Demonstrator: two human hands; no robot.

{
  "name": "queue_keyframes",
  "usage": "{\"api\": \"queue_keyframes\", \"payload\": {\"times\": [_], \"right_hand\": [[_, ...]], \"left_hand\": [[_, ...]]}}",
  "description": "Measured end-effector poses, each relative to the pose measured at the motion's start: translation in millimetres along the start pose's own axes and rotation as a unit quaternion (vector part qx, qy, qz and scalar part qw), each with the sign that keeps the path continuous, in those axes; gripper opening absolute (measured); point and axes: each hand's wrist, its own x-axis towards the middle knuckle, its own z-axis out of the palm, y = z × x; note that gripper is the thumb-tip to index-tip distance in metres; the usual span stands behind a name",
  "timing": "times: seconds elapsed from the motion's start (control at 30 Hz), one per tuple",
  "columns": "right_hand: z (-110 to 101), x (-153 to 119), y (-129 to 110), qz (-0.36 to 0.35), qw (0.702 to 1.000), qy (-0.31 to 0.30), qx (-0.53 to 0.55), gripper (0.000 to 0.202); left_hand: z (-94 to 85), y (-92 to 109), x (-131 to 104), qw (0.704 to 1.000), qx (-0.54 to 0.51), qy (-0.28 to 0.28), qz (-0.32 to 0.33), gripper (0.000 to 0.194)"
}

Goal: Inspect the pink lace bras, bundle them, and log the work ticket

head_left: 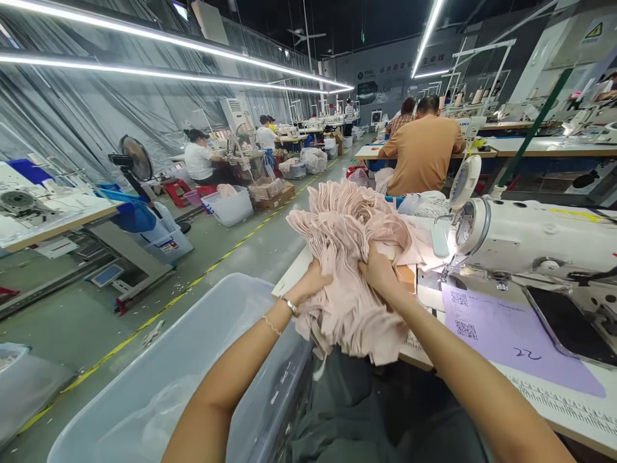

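Observation:
A thick bundle of pale pink fabric pieces (337, 238) fills the middle of the head view, its many layers fanned out in ruffled edges. My left hand (313, 281) is closed round its left side, the fingers partly sunk in the cloth. On the right side, my right hand (380, 273) grips the same bundle, with its fingertips hidden in the folds. The lower end of the bundle hangs over the table's front edge above my lap. Its far part lies on the table beside the white sewing machine (544, 235), whose lamp lights the needle area.
A large translucent plastic bin (159, 360) with clear plastic film inside stands at my left. On the machine table lie a purple sheet (506, 334) marked 22 and a dark phone (573, 325). Ahead, a person in a tan shirt (424, 151) sits with their back to me.

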Motion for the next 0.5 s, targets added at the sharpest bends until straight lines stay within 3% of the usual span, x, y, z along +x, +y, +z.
{"api": "queue_keyframes", "payload": {"times": [0.1,0.17,0.23,0.33,0.4,0.5], "right_hand": [[-15,26,7,0.025,1.000,0.003,-0.011,0.050],[-29,28,17,0.027,0.999,-0.016,-0.012,0.039],[-45,17,31,0.016,0.998,-0.053,-0.006,0.027],[-65,-17,53,-0.014,0.994,-0.107,0.014,0.030],[-70,-39,64,-0.026,0.992,-0.123,0.027,0.031],[-66,-62,72,-0.018,0.993,-0.113,0.041,0.032]], "left_hand": [[-22.9,1,18,0.999,0.002,-0.038,0.015,0.079],[-44.9,1,20,0.998,0.009,-0.063,0.021,0.067],[-68.0,0,15,0.996,0.020,-0.080,0.024,0.054],[-90.1,1,2,0.997,0.044,-0.058,0.028,0.039],[-84.2,10,-9,0.997,0.061,-0.010,0.039,0.037],[-35.1,35,-26,0.993,0.076,0.036,0.078,0.035]]}}
